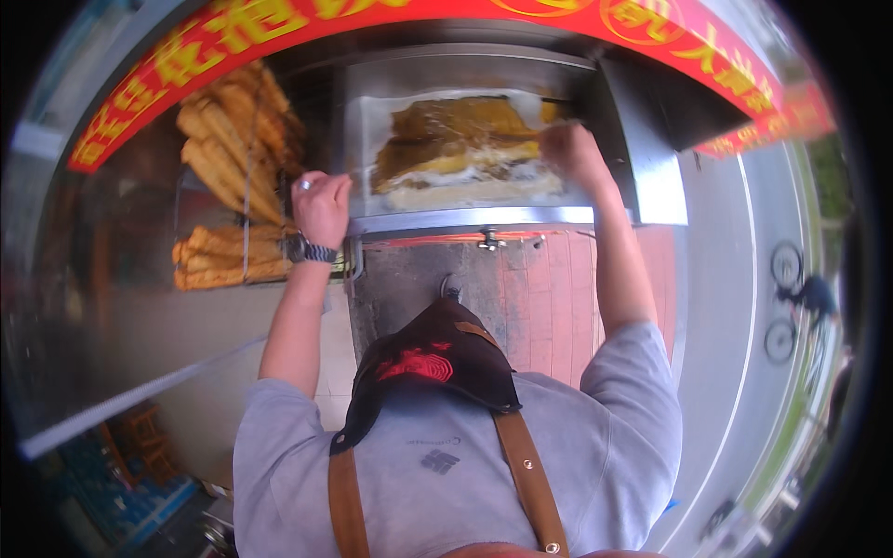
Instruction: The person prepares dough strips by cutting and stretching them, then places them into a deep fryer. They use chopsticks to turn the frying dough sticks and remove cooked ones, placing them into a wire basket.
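Note:
In front of me is a rectangular metal fryer (pixel 488 216) with yellow-brown oil (pixel 453 122) and whitish foam on its surface. Over its right part, my right hand (pixel 573 150) is blurred, with its fingers curled; whether it holds something cannot be made out. My left hand (pixel 322 206), wearing a ring and a wristwatch (pixel 307 250), is at the fryer's left front corner, fingers bent, what lies within them hidden. Long golden fried dough sticks (pixel 223 153) lie in a wire rack (pixel 246 188) just left of that hand, with more dough sticks (pixel 227 254) lower in the rack.
A red banner (pixel 279 31) with yellow writing curves above the fryer. A metal side panel (pixel 649 167) stands at the right. A metal valve (pixel 491 239) sits under the front edge. Beyond the red paving, a person on a bicycle (pixel 813 296) is on the road.

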### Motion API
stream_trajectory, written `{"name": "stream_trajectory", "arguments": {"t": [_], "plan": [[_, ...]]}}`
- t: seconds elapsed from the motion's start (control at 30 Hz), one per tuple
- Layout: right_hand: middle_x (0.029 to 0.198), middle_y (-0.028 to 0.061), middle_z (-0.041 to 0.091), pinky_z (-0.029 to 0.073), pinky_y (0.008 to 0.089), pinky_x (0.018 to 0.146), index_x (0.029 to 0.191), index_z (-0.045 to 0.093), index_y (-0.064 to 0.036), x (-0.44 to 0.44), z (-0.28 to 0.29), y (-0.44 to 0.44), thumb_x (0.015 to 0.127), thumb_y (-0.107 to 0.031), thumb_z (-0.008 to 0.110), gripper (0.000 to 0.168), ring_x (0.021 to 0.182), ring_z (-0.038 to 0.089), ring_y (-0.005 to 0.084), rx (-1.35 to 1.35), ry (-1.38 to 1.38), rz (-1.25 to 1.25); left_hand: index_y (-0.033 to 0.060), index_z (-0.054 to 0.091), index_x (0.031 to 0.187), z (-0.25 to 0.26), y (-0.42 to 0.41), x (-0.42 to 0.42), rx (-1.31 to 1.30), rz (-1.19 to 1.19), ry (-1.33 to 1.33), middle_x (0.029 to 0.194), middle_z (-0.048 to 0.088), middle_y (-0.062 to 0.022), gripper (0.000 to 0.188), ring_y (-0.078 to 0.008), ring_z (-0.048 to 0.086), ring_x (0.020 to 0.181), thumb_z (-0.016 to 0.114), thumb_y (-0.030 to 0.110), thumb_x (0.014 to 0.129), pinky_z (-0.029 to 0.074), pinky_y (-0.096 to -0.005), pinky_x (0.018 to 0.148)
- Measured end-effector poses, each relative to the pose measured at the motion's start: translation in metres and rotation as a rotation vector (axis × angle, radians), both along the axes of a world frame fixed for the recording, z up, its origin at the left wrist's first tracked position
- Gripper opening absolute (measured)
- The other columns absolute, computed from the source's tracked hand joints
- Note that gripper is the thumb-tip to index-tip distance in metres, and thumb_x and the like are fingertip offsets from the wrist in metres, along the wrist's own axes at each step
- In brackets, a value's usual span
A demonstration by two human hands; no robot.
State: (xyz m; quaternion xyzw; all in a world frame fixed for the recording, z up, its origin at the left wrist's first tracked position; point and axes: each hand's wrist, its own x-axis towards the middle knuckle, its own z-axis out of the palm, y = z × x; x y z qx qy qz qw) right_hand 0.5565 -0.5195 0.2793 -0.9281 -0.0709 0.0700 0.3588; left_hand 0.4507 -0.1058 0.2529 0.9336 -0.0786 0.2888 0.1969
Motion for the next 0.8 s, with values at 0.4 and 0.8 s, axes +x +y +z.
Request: {"name": "stream_trajectory", "arguments": {"t": [0.4, 0.8], "plan": [[0.090, 0.0192, 0.068, 0.053, 0.0471, 0.080, 0.090, 0.071, -0.005, -0.404, -0.150, 0.445, 0.080, -0.019, 0.064, 0.019, 0.088, 0.067, 0.0394, 0.017, 0.249, 1.109, -0.0013, 0.061, 0.107, -0.182, 0.151, -0.467, -2.069, 0.341, 0.726, 0.097, 0.068, -0.0129, 0.015, -0.0245, 0.067, 0.088, 0.056, 0.009, 0.097, 0.058, -0.0407, 0.081], [0.082, 0.0126, 0.068, 0.053, 0.0355, 0.067, 0.095, 0.067, -0.002, -0.485, -0.124, 0.733, 0.088, -0.011, 0.063, 0.012, 0.070, 0.065, 0.0235, 0.292, 0.182, 1.091, -0.0014, 0.052, 0.125, -0.109, 0.370, -0.574, -1.728, 0.691, 0.252, 0.072, 0.069, -0.0114, 0.035, -0.0178, 0.069, 0.066, 0.061, 0.016, 0.095, 0.056, -0.0295, 0.063]]}}
